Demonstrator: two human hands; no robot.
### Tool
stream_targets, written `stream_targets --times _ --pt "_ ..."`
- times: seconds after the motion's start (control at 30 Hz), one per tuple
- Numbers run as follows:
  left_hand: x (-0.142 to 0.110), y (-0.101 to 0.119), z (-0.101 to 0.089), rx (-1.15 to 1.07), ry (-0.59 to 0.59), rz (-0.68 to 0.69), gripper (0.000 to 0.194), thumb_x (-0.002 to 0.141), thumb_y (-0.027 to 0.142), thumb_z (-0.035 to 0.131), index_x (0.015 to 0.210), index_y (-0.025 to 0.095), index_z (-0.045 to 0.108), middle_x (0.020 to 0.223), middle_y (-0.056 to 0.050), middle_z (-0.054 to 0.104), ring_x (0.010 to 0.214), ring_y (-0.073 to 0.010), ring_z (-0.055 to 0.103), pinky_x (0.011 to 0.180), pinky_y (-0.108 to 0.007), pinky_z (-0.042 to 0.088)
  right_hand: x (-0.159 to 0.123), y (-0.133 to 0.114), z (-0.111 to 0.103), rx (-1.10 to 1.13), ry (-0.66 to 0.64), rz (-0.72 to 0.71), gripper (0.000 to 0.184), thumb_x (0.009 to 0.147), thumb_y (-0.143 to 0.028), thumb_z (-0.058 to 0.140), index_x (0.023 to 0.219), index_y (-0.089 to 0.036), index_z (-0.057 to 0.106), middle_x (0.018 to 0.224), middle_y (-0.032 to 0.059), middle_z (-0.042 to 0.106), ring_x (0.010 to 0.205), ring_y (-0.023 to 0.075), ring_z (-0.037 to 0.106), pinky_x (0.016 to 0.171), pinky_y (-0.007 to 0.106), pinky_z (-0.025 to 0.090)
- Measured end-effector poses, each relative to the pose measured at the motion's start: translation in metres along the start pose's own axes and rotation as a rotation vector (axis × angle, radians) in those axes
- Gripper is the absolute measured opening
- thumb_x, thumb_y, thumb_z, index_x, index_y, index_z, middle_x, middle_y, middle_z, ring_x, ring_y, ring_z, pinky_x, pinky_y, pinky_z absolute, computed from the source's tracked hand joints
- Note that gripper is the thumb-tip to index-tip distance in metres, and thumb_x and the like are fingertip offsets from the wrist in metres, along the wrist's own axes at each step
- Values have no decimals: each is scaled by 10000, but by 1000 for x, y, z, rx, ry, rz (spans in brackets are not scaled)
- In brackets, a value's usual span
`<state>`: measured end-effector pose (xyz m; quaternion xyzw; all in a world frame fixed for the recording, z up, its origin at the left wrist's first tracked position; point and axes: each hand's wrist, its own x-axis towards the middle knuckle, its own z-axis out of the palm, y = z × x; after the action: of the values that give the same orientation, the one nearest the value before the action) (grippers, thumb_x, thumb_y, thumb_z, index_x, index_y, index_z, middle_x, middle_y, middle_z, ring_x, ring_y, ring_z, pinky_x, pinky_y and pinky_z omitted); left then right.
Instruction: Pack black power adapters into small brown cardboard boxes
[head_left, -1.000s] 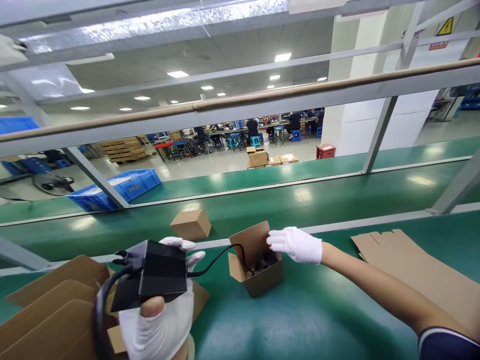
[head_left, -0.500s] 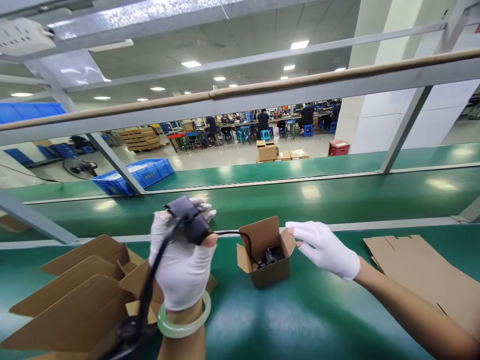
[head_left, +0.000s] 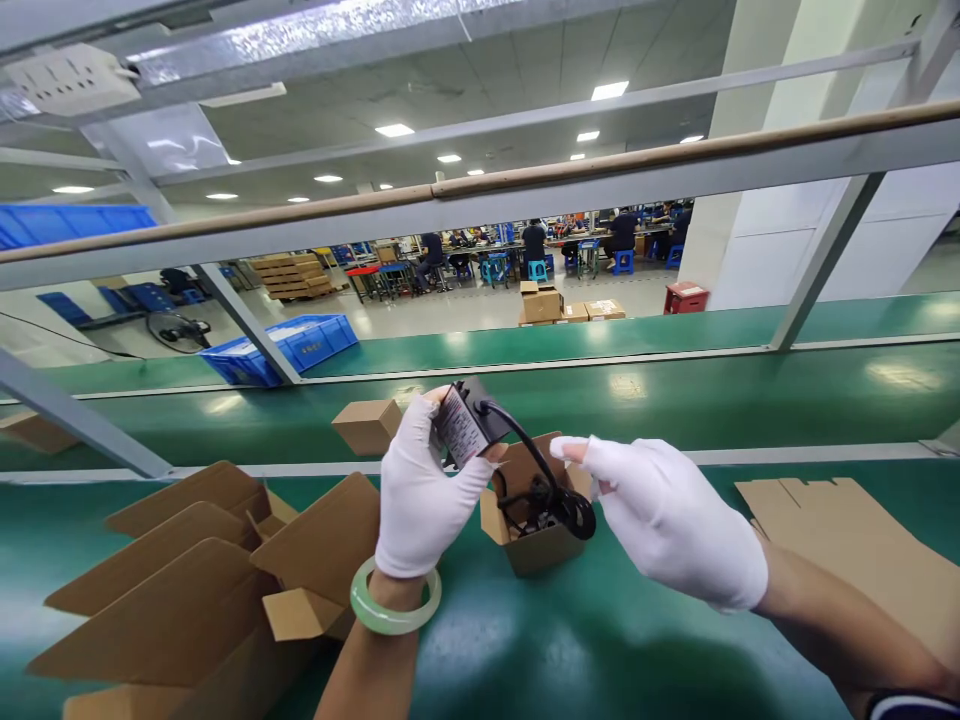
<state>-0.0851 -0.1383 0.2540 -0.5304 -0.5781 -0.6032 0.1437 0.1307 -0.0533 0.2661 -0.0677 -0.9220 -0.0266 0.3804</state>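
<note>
My left hand (head_left: 431, 490), in a white glove with bare fingertips, grips a black power adapter (head_left: 472, 420) with a printed label facing me. From the adapter a black cable (head_left: 525, 440) curves down to a bundled coil over the small open cardboard box (head_left: 547, 553). Inside that box lie dark parts, partly covered by the coil; I cannot make out their kind. My right hand (head_left: 667, 510), gloved likewise, is at the box's right side with its index finger stretched out. It holds nothing that I can see, and some of its fingers are hidden.
Several open cardboard boxes (head_left: 217, 600) stand at the left on the green surface. Flat cardboard (head_left: 847, 540) lies at the right. Beyond a metal rail are a closed carton (head_left: 367, 427) and a blue crate (head_left: 300, 350). A slanted frame post (head_left: 247, 325) rises at the left.
My left hand has moved right with the adapter, turning its label into view. The cable coil has swung from the left to above the box. A carton has appeared behind the rail.
</note>
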Motion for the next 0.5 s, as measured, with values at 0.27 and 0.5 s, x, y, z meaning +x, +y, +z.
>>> stream_targets --times 0.27,0.5 --pt "-4 4 17 -132 -83 -14 577 702 369 756 1199 209 511 1069 -52 588 991 -198 604 911 -317 501 14 -1 29 136 -446 383 254 887 -302 483 1128 -285 560 839 -18 678 702 164 626 574 246 360" --pt "-16 -17 43 -478 -156 -234 551 673 416 768 1126 219 525 1052 -50 604 990 -190 613 905 -307 509 20 37 58 -117 -481 395 210 901 -320 477 1062 -276 605 913 16 694 770 211 651 596 274 378"
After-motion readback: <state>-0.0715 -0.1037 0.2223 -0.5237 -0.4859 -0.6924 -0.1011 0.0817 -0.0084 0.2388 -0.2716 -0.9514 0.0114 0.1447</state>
